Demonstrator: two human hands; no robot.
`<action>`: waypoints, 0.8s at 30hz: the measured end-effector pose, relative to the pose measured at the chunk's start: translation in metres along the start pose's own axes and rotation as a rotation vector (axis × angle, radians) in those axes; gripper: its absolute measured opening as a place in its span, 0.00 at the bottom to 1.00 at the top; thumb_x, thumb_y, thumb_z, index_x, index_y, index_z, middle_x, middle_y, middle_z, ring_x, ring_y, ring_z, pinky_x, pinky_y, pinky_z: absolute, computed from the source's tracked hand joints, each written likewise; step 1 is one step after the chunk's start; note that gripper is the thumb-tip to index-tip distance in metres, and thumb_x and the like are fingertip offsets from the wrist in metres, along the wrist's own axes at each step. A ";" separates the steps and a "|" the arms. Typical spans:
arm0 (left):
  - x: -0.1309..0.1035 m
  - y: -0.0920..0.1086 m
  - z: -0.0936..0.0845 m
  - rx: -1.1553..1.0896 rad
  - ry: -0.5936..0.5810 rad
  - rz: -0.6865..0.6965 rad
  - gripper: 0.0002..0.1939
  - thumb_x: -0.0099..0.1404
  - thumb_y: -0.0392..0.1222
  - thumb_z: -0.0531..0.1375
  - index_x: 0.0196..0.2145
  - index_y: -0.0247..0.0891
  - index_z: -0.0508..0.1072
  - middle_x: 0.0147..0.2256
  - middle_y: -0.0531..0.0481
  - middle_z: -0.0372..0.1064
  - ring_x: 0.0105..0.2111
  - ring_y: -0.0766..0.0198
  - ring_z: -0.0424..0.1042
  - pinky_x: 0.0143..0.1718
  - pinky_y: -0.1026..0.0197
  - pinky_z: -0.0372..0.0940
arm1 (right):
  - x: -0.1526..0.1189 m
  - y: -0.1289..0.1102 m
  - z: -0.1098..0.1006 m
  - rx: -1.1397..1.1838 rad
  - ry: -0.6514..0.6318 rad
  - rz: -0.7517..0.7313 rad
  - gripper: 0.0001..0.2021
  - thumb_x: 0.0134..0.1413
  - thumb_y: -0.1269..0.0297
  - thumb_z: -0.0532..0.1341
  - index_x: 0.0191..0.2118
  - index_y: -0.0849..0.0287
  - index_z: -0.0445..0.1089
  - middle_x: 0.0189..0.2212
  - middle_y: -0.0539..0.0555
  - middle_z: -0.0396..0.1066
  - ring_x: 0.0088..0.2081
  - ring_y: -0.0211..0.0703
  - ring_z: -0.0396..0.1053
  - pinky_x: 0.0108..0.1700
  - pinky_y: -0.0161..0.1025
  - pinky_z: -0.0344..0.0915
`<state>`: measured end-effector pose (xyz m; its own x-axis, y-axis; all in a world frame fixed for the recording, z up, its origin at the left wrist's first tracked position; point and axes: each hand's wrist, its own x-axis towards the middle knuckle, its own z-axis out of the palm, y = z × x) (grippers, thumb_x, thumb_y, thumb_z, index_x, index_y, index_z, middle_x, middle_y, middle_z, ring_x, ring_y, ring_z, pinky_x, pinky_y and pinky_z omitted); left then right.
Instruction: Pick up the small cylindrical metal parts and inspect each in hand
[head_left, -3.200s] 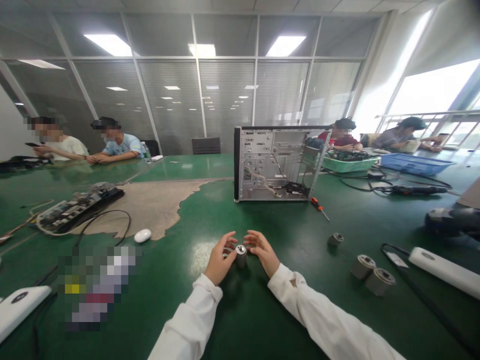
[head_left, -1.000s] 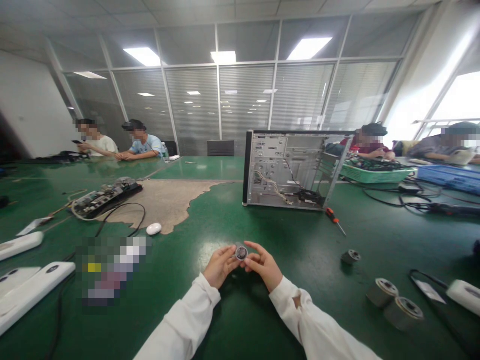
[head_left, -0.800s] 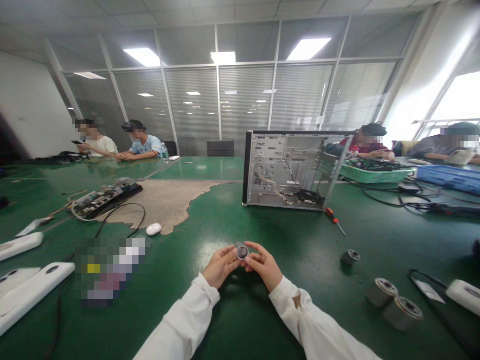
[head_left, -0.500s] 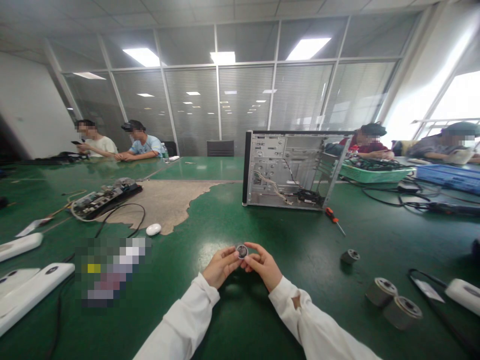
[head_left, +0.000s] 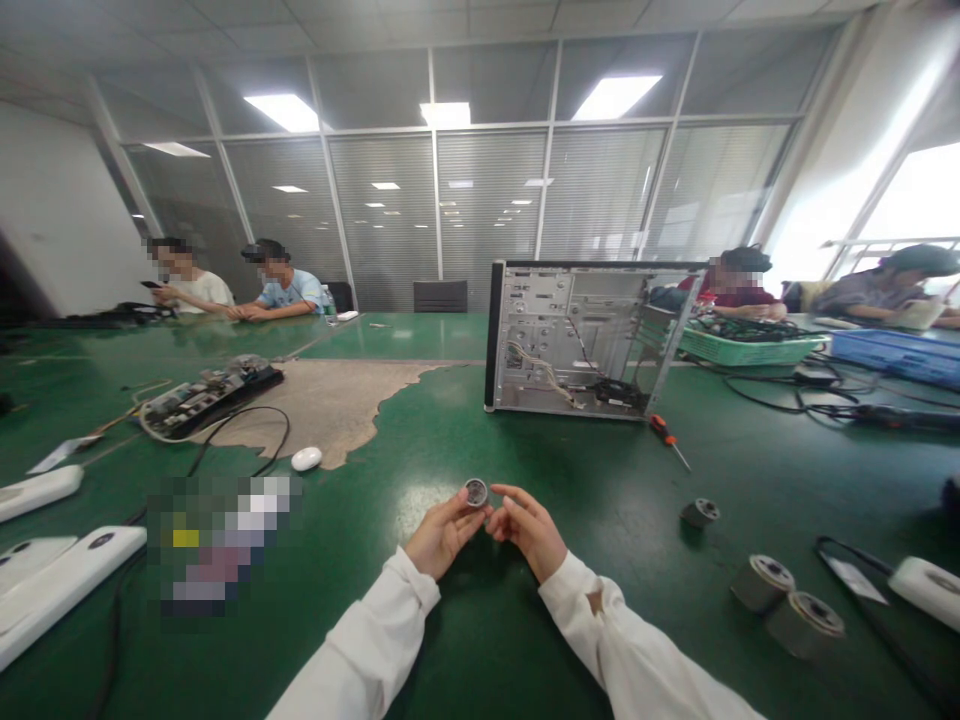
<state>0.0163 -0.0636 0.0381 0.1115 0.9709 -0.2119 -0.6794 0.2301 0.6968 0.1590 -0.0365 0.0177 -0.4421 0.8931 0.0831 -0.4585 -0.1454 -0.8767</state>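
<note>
My left hand (head_left: 442, 532) grips a small round metal part (head_left: 476, 492) between thumb and fingers, its ringed face turned up. Close on its right is my right hand (head_left: 528, 530), with the index finger stretched out and the other fingers curled; nothing shows in it, and its fingertips are near the part's right side. Both hands are just above the green table (head_left: 420, 430). Off to the right, a small metal cylinder (head_left: 701, 513) lies on the table, with two larger ones (head_left: 763, 583) (head_left: 805, 625) nearer to me.
An open computer case (head_left: 577, 340) stands ahead, an orange screwdriver (head_left: 664, 432) beside it. At left are a circuit assembly (head_left: 214, 395), a white mouse-like object (head_left: 306, 459) and white devices (head_left: 71, 590). Green (head_left: 750, 345) and blue baskets (head_left: 896, 355) and several people are farther back.
The round part has shifted slightly left and up in my left hand. My right thumb and fingers have come off it, leaving a small gap.
</note>
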 end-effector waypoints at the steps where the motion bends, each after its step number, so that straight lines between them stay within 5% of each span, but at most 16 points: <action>1: -0.001 0.000 0.001 -0.021 0.005 -0.006 0.12 0.55 0.37 0.57 0.36 0.25 0.67 0.32 0.40 0.70 0.34 0.63 0.71 0.36 0.69 0.66 | 0.000 0.000 0.000 0.010 0.003 0.003 0.19 0.42 0.55 0.59 0.40 0.61 0.64 0.19 0.51 0.70 0.20 0.35 0.63 0.24 0.34 0.56; 12: -0.009 0.009 0.010 -0.211 -0.001 -0.166 0.22 0.58 0.47 0.53 0.36 0.18 0.65 0.31 0.36 0.68 0.29 0.64 0.71 0.33 0.69 0.68 | -0.001 -0.003 0.002 0.047 0.011 0.027 0.18 0.40 0.56 0.60 0.38 0.61 0.65 0.19 0.51 0.69 0.20 0.34 0.63 0.25 0.33 0.55; 24: -0.006 0.011 0.004 -0.361 -0.022 -0.104 0.23 0.57 0.48 0.53 0.36 0.17 0.65 0.30 0.35 0.68 0.31 0.61 0.71 0.35 0.66 0.68 | -0.002 -0.004 0.003 0.002 0.019 0.033 0.18 0.40 0.55 0.60 0.37 0.61 0.66 0.19 0.51 0.69 0.20 0.34 0.62 0.25 0.34 0.55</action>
<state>0.0107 -0.0668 0.0498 0.2062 0.9456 -0.2516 -0.8753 0.2932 0.3846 0.1593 -0.0390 0.0229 -0.4426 0.8956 0.0448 -0.4456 -0.1763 -0.8777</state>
